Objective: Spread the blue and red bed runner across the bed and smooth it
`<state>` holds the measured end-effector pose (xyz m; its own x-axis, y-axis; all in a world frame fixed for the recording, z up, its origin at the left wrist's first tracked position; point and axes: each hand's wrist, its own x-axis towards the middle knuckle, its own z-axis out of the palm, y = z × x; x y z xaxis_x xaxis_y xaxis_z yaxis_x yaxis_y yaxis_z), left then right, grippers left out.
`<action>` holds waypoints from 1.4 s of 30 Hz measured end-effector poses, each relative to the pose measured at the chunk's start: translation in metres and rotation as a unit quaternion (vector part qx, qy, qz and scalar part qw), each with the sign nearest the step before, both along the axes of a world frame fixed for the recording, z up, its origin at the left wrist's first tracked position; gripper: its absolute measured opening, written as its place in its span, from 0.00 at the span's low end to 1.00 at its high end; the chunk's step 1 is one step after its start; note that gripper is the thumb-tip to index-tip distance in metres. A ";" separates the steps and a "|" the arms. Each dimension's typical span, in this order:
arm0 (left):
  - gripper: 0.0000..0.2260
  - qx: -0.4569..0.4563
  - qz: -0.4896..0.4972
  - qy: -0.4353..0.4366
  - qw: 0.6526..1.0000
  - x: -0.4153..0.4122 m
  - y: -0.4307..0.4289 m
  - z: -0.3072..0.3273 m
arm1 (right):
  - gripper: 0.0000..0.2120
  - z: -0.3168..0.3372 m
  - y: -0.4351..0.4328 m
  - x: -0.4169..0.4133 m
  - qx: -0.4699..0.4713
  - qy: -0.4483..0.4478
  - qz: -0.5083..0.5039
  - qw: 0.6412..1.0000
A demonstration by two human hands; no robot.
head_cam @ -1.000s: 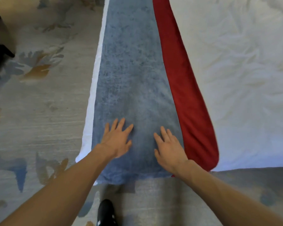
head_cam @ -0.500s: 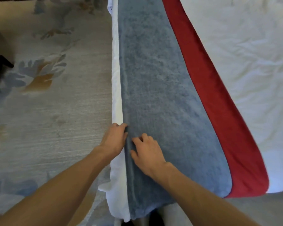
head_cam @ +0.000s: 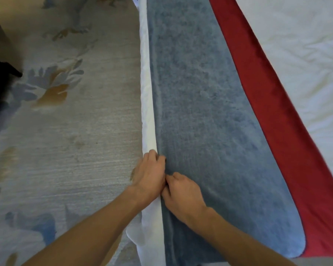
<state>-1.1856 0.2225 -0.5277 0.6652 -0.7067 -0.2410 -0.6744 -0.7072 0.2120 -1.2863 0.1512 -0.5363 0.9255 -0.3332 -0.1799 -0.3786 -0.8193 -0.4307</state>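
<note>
Surroundings: pale carpet (head_cam: 65, 150) with blue and tan leaf motifs left of the bed (head_cam: 306, 54); dark furniture leg (head_cam: 6, 68) at the far left edge of view.
In the way: nothing lying on the bed runner (head_cam: 210, 121); both forearms crossing the near end of the bed toward its left edge.
Bed runner, place: laid lengthwise along the left side of the bed, running from the near end away to the top of view; near end rounded, draping over the near edge of the bed.
Bed runner, material: blue part plush, towel-like nap with faint mottling; red band (head_cam: 288, 141) smooth and flat, on the runner's right side, bordering the open bedding.
Bedding: white sheet (head_cam: 148, 112), a narrow strip showing along the bed's left edge beside the blue; broad white cover to the right, softly creased.
Left hand (head_cam: 149, 175): at the bed's left edge, fingers curled over the seam where white strip meets blue nap; actual pinch not discernible.
Right hand (head_cam: 183, 194): on the blue nap, knuckles bent, fingertips tucked into the same seam, touching the left hand.
Open room: wide carpet left of the bed; unbroken runner surface ahead of the hands.
</note>
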 end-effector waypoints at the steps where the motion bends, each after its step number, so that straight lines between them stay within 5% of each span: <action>1: 0.13 0.000 -0.042 -0.038 0.998 0.006 -0.005 0.001 | 0.02 0.002 -0.008 -0.002 -0.022 -0.031 -0.019 0.999; 5: 0.25 0.031 -0.170 -0.058 0.983 0.022 -0.044 0.007 | 0.24 -0.004 -0.040 -0.018 -0.086 0.024 -0.202 0.975; 9: 0.28 0.064 -0.256 -0.042 0.964 0.018 -0.090 0.003 | 0.38 -0.010 -0.076 -0.033 -0.081 0.142 -0.266 0.950; 20: 0.35 0.103 -0.311 -0.041 0.944 0.024 -0.113 -0.017 | 0.33 -0.016 -0.079 -0.038 -0.067 0.152 -0.290 0.943; 24: 0.30 0.114 -0.362 -0.049 0.924 0.033 -0.114 -0.009 | 0.31 -0.014 -0.067 -0.036 -0.068 0.163 -0.325 0.929; 32: 0.27 0.112 -0.513 -0.038 0.850 0.054 -0.104 0.024 | 0.29 0.017 -0.009 -0.026 -0.046 0.180 -0.426 0.885; 35: 0.26 0.111 -0.522 -0.032 0.845 0.053 -0.100 0.036 | 0.34 0.029 0.004 -0.026 -0.035 0.185 -0.451 0.872; 42: 0.26 0.062 -0.535 -0.052 0.841 0.043 -0.091 0.103 | 0.28 0.101 0.018 -0.044 -0.054 0.147 -0.456 0.876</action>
